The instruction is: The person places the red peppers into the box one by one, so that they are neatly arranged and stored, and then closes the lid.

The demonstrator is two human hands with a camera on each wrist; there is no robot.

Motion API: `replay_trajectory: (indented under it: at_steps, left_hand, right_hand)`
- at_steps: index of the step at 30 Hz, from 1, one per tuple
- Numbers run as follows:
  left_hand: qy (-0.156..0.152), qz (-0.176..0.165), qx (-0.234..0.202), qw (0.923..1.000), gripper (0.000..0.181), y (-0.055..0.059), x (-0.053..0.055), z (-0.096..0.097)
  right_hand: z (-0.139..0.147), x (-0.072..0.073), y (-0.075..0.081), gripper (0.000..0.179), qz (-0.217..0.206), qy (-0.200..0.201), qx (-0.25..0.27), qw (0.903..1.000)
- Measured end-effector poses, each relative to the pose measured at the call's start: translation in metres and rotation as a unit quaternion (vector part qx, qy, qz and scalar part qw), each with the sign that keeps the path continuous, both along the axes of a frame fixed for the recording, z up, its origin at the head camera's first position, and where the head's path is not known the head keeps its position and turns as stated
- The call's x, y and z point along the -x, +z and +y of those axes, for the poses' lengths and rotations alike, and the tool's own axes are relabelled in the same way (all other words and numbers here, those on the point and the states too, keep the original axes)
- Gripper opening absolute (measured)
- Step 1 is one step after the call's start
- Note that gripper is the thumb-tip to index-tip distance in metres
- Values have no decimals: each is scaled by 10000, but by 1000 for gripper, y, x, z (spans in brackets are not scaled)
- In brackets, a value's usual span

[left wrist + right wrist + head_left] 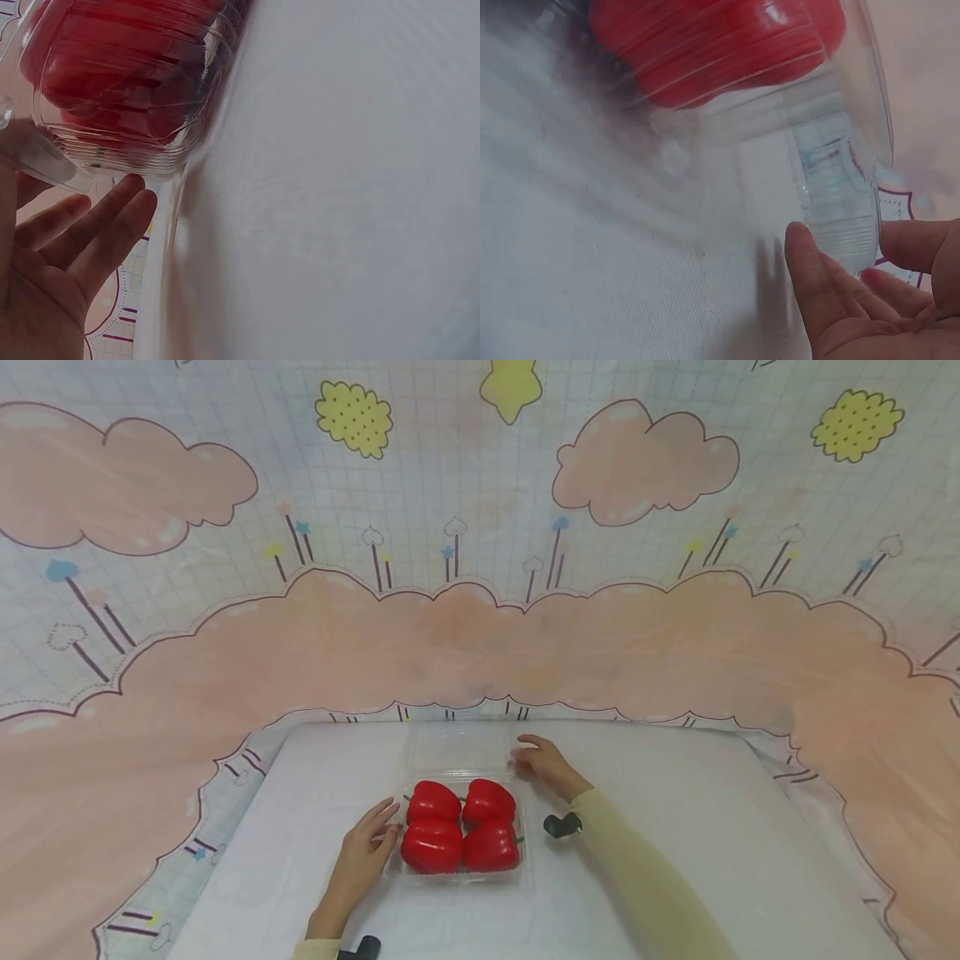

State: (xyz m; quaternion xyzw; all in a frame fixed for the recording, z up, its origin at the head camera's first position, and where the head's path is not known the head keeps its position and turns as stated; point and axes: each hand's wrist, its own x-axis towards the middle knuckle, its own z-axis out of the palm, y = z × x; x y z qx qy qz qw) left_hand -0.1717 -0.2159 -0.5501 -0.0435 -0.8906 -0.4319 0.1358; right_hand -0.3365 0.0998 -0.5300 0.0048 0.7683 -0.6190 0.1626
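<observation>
A clear plastic clamshell box sits on the table, holding several red bell peppers. Its transparent lid is folded back on the far side. At the box's left side is my left hand; its extended fingertips are right at the ribbed wall in the left wrist view. My right hand reaches to the lid's right edge, fingers spread. In the right wrist view, the thumb is beside the clear lid edge, with the other fingers close to its side.
A white-covered table lies under the box and both arms. Behind it hangs a cloth printed with clouds and stars. Dark wrist-worn devices show at both forearms.
</observation>
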Motion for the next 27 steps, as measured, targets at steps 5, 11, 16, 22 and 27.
replay_trajectory:
  at_steps: [5,11,16,22,27]
  left_hand:
    - [-10,165,115,9998,40,0,-1,1]
    - [15,55,94,9999,40,0,-2,0]
    - [13,-78,51,10000,40,0,-3,0]
    - [25,-115,87,9999,39,1,-3,0]
    - [3,-34,83,10000,39,1,-3,1]
  right_hand:
    - [0,-3,2,53,-120,-169,279,9994]
    - [3,-6,3,54,-77,-258,525,9983]
    - [3,-5,8,56,321,-206,894,9953]
    - [3,-6,17,55,608,-121,878,9942]
    - [4,-9,24,57,777,1,829,9935]
